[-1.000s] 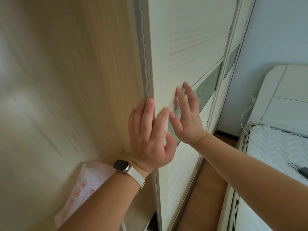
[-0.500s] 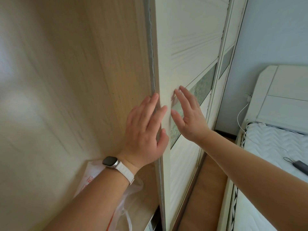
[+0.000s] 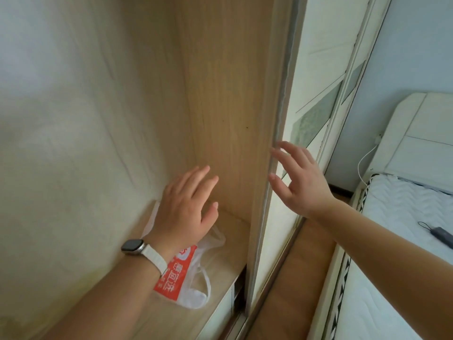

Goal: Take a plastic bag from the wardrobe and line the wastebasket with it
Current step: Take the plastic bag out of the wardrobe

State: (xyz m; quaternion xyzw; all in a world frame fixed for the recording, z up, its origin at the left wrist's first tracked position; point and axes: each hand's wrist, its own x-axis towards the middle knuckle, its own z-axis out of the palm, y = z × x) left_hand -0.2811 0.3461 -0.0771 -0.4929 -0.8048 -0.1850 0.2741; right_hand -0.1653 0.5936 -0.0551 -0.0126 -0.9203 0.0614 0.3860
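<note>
Bag: a flat white plastic bag with a red-orange printed panel and loop handles (image 3: 188,276) lies on the pale wooden shelf (image 3: 230,241) inside the light-wood wardrobe (image 3: 220,94), against its back corner; nobody has hold of it.

Left hand: the left hand (image 3: 186,207) hangs over the far end of the bag with fingers straight and spread, gripping nothing. Whether the palm touches the plastic cannot be told, since the hand hides that part. A square watch on a white strap (image 3: 133,246) sits on the wrist.

Right hand: the right hand (image 3: 299,177) is open too, fingers fanned, fingertips at the grey edge strip of the white sliding door (image 3: 316,69). It holds nothing.

Changed: a second ago both palms were flat on the door and only a corner of the bag showed. Now the door stands further right, the compartment is wide open, and the left hand has dropped inside.

Meaning: access is won, so the step in hand looks like the pick-up itself. Thin film lying flat probably calls for a pinch at a handle or the edge.

Still to do: the lining; no wastebasket is in view.

Beyond: a white quilted bed (image 3: 397,217) with a white cable (image 3: 365,163) beside it.
</note>
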